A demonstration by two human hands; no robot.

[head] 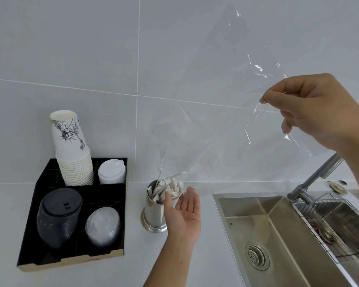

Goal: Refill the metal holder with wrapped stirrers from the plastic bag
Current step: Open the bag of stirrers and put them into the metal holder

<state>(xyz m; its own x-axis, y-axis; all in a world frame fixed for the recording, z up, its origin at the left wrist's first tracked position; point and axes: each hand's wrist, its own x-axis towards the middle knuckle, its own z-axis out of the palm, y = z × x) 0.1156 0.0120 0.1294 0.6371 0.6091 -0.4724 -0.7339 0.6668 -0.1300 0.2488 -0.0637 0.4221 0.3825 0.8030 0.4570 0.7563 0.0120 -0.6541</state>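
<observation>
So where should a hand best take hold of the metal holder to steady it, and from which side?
Grip the metal holder around its straight cylindrical wall, coming from the sink-facing side, as the left hand is placed. The top is crowded with wrapped stirrers, and the flared base offers less purchase.

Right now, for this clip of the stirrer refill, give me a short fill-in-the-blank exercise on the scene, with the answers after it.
1. The right hand pinches the clear plastic bag and holds it ____ the counter.
2. The left hand is open, palm up, beside the ____ holder.
3. The wrapped stirrers stand in the holder, to the left of the ____.
4. The stacked paper cups sit in a ____ tray.

Missing words: above; metal; sink; black
</observation>
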